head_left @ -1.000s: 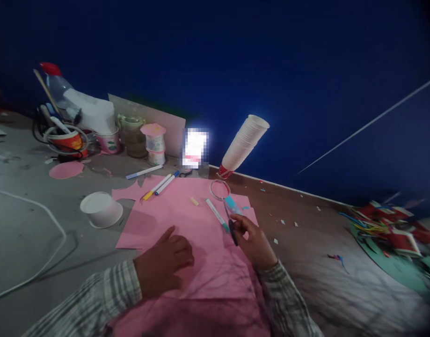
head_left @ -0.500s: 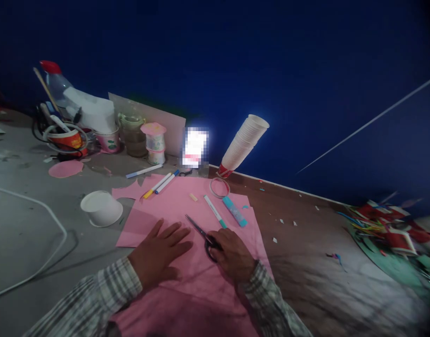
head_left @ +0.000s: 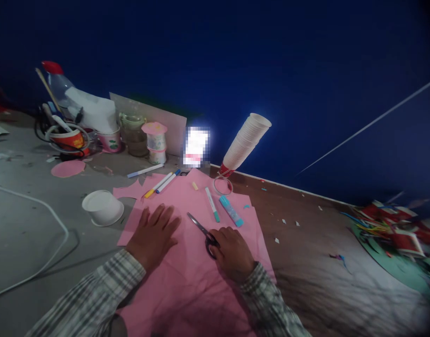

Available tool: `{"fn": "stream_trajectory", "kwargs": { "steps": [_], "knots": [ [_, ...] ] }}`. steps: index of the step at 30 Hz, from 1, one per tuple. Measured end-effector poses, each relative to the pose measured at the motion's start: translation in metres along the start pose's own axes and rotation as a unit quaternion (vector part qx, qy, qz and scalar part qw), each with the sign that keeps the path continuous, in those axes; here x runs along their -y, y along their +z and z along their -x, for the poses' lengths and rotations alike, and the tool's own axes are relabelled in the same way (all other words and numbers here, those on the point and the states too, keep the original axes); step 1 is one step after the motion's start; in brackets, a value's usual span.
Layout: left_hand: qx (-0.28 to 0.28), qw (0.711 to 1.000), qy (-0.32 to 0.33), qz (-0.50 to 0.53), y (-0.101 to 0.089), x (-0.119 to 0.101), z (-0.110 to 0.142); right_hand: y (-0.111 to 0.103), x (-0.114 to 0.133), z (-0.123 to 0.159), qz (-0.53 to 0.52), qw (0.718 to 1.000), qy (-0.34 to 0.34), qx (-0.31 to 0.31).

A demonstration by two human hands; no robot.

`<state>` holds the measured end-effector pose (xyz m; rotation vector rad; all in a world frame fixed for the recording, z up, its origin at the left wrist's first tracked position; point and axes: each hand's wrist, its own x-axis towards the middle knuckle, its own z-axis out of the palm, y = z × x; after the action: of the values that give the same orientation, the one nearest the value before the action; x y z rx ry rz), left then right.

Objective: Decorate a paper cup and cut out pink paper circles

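Note:
Large pink paper (head_left: pixel 186 262) lies over the table in front of me. My left hand (head_left: pixel 154 236) rests flat on its left part, fingers spread, holding nothing. My right hand (head_left: pixel 233 252) is closed round the black handles of a pair of scissors (head_left: pixel 198 223). Their blades look closed and point up and left over the paper. Beyond the scissors lie a teal-capped marker (head_left: pixel 212 205), a blue glue stick (head_left: pixel 230 211) and a roll of tape (head_left: pixel 223 186). A yellow marker (head_left: pixel 158 185) and a blue marker (head_left: pixel 168 181) lie at the paper's far left.
A white paper cup (head_left: pixel 102 208) stands left of the paper. A tall leaning stack of cups (head_left: pixel 246 142) is by the blue wall. Filled cups, a jar (head_left: pixel 132 133) and a bright phone (head_left: pixel 196 146) line the back. Red and coloured scraps (head_left: pixel 393 229) pile up at right.
My left hand has shifted left and slightly farther away on the paper. The paper's far edge has bulged up, and the tape roll, marker and glue stick have moved a little with it.

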<state>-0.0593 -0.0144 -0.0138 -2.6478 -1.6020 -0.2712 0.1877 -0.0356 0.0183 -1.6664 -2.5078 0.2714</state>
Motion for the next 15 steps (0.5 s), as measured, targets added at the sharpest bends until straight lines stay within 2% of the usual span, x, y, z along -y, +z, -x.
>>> {"fn": "stream_trajectory", "kwargs": {
  "steps": [3,9,15],
  "knots": [
    [-0.028,1.0,-0.012,-0.002,-0.005,-0.004,-0.005,0.001,0.001,-0.001,0.005,1.0,-0.002,-0.009],
    [-0.013,0.997,0.036,0.072,0.0,-0.012,-0.003,0.005,-0.001,-0.002,0.016,0.999,0.003,-0.039],
    [0.001,0.999,-0.001,0.046,0.009,-0.014,-0.002,0.01,0.001,-0.01,0.022,0.999,0.012,-0.047]
  ]
}}
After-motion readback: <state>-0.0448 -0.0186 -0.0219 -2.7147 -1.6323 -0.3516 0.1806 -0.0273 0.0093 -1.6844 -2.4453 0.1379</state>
